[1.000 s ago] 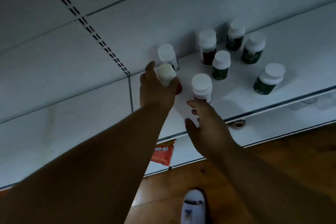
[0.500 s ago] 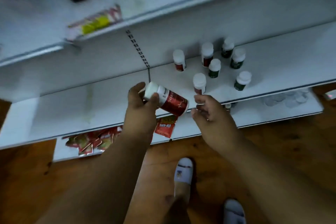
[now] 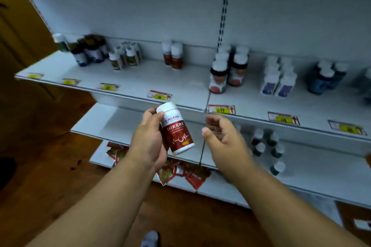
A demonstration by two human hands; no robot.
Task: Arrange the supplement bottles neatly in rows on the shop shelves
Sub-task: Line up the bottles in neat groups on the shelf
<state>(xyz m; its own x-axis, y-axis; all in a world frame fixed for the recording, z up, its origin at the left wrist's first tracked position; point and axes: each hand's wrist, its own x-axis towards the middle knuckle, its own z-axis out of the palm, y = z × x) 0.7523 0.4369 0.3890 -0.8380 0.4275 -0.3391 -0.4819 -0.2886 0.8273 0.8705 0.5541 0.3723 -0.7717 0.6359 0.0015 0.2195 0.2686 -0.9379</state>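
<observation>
One red-labelled bottle (image 3: 176, 128) sits in my left hand (image 3: 149, 142), the grip wrapped round its side, cap tilted up and away so the label faces me (to match it, I'd guess, with the two red bottles (image 3: 172, 56) on the upper shelf (image 3: 140, 80)). My right hand (image 3: 222, 136) hovers beside it, loosely curled, holding nothing.
</observation>
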